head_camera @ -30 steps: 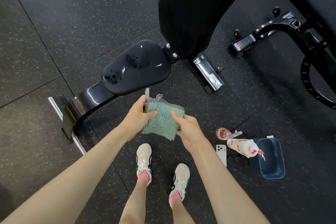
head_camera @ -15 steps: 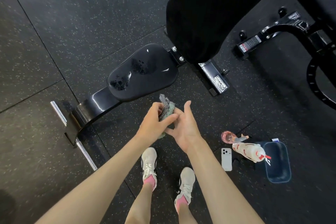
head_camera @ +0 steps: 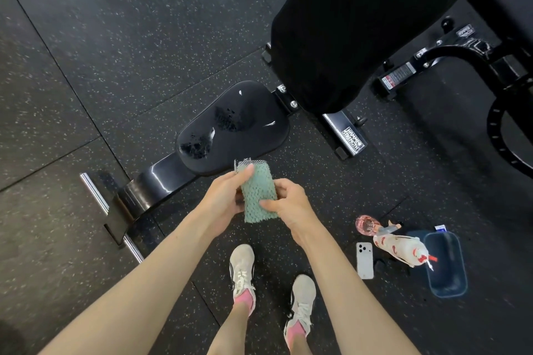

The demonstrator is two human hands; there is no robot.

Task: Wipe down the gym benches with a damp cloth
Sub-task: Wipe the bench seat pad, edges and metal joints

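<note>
Unbunched since half a second ago, the green cloth (head_camera: pixel 257 194) is now a narrow folded strip held upright between both hands, near the front edge of the bench seat pad (head_camera: pixel 245 112). Pinching its top corner is the left hand (head_camera: pixel 223 200); the right hand (head_camera: pixel 290 206) grips its lower side with curled fingers.

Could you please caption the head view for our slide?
A person's left hand and right hand hold a folded green cloth in front of the bench's worn black seat pad.
</note>
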